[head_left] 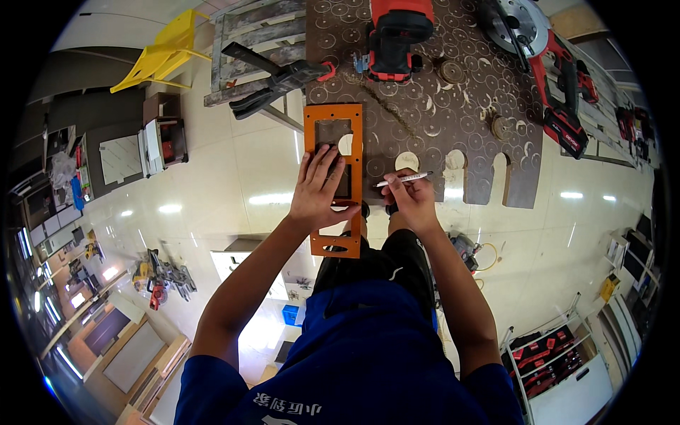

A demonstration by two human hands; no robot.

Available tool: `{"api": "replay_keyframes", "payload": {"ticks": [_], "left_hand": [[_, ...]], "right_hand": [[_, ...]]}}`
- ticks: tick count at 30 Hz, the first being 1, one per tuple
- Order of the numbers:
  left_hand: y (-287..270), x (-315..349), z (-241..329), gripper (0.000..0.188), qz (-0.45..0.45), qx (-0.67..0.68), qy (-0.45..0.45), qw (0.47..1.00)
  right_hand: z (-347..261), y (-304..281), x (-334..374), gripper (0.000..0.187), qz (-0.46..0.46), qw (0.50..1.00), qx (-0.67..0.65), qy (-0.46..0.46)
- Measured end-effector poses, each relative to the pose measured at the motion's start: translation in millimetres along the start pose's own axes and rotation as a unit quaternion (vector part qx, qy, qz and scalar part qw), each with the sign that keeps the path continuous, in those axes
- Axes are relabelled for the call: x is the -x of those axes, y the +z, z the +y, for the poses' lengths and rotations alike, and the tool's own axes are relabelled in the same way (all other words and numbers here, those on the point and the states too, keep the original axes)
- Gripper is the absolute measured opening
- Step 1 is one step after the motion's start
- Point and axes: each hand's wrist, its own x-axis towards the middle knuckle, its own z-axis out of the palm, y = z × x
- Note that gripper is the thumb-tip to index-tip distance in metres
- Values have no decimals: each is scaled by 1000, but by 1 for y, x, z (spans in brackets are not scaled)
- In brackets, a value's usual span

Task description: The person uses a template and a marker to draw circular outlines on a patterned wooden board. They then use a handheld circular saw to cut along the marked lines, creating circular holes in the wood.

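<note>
Orange, flat and rectangular, the frame [358, 166] under our inspection is lying close to the centre of view, its length running from 12 to 6 o'clock. Its upper part is resting along the 9 o'clock border of the brown, circle-patterned tabletop [520, 184]; its lower end is projecting past the near edge.

We are laying our left hand [319, 188] open and palm down over the frame, fingers pointing towards 12 o'clock, thumb stretching towards 3 o'clock. With our right hand [413, 202], at 3 o'clock of the frame, we are gripping a white pen [418, 176] between thumb and fingers. Its tip is pointing towards 9 o'clock, just beside the frame; we cannot tell whether it is touching any surface.

On the tabletop we are noting two round discs [501, 127], at 1 and 2 o'clock, lying among pale shavings. A red-and-black power tool [393, 42] is standing near 12 o'clock, and a circular saw [564, 78] is lying at 2 o'clock. We are recording a black clamp [276, 78] at 11 o'clock, with a yellow chair [166, 53] standing beyond it.
</note>
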Motion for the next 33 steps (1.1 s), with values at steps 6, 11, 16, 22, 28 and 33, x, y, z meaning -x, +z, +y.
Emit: {"api": "replay_keyframes", "payload": {"ticks": [6, 11, 16, 22, 28, 33], "left_hand": [[0, 0, 0, 100, -8, -5, -3, 1000], [-1, -2, 2, 100, -19, -9, -11, 1000], [-1, -1, 0, 97, -20, -31, -7, 999], [0, -3, 1, 97, -7, -30, 5, 1000], [1, -2, 0, 97, 0, -28, 11, 1000], [-1, -2, 1, 97, -10, -20, 8, 1000]], "right_hand": [[-1, 1, 0, 17, 6, 1000, -5, 18], [-8, 7, -7, 20, -1, 1000, -24, 12], [-15, 12, -23, 21, -17, 1000, 12, 6], [-10, 15, -30, 18, -22, 998, 37, -55], [-10, 16, -30, 20, -13, 999, 24, -44], [-10, 16, -32, 21, -13, 999, 11, -38]]}}
